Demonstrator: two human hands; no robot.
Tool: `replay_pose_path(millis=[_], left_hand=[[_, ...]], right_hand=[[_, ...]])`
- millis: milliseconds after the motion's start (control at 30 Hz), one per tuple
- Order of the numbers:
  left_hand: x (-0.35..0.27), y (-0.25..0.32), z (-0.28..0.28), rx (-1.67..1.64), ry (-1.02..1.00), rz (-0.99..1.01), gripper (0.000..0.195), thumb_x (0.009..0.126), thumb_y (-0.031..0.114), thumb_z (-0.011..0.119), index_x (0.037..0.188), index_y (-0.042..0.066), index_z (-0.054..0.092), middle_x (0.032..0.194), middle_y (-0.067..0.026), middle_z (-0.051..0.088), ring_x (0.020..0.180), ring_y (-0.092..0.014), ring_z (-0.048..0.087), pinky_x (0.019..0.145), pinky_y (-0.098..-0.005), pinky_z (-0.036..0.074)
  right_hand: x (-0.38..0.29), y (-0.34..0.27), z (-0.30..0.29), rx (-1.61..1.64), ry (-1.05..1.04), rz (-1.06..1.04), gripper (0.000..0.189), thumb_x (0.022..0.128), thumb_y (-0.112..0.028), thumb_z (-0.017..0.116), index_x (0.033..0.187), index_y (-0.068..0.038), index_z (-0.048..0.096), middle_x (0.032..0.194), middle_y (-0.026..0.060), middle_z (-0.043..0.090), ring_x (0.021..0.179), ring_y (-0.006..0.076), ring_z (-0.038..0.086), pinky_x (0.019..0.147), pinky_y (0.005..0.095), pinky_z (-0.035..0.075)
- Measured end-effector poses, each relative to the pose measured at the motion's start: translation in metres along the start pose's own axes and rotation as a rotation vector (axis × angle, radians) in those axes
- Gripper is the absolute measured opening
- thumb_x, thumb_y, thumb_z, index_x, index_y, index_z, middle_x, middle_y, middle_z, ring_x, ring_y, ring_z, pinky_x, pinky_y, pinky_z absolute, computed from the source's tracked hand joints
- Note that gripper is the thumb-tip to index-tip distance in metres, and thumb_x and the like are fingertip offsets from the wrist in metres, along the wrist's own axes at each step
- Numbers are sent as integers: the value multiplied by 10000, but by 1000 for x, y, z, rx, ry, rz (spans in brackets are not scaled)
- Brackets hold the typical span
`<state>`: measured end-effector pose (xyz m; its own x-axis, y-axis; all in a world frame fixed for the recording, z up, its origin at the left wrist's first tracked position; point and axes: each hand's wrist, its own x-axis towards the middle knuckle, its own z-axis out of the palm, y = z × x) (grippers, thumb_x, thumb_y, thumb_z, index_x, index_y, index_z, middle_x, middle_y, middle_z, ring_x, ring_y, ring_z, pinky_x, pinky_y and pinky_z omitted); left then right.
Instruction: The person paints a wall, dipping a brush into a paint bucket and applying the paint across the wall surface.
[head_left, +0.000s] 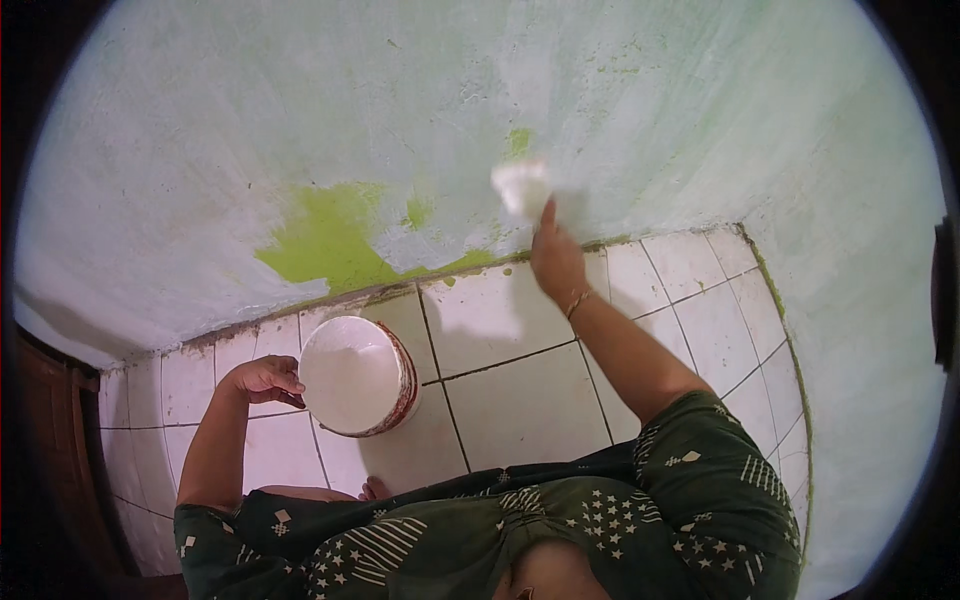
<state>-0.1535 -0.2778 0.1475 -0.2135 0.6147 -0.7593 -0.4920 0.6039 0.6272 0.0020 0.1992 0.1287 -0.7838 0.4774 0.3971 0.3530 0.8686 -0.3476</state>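
My right hand (559, 255) grips a paintbrush (521, 187) with a broad white head, blurred by motion. The brush is at the lower part of the wall (420, 90), just below a small patch of bright green. Pale, streaky paint covers most of that wall. A larger green area (330, 232) shows low down, left of the brush. My left hand (270, 381) holds the left rim of a round bucket (407, 382) with whitish paint inside. Reddish-brown stains run around the bucket's outer side.
White floor tiles (525, 405) with dark joints lie between me and the wall, with green drips near its base. A second pale wall (862, 337) rises on the right. At the far left stands a brown wooden door (49, 427). My bare foot (373, 489) shows below the bucket.
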Motion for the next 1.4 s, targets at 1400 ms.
replay_pose_path(millis=[1400], left_hand=[[16, 3, -13, 87, -61, -27, 416, 720, 82, 769, 1056, -26, 548, 886, -97, 634, 863, -224, 637, 870, -405, 517]], right_hand=[[77, -111, -219, -98, 528, -403, 357, 848, -144, 544, 1178, -12, 576, 837, 196, 604, 675, 376, 600, 665, 441, 496]])
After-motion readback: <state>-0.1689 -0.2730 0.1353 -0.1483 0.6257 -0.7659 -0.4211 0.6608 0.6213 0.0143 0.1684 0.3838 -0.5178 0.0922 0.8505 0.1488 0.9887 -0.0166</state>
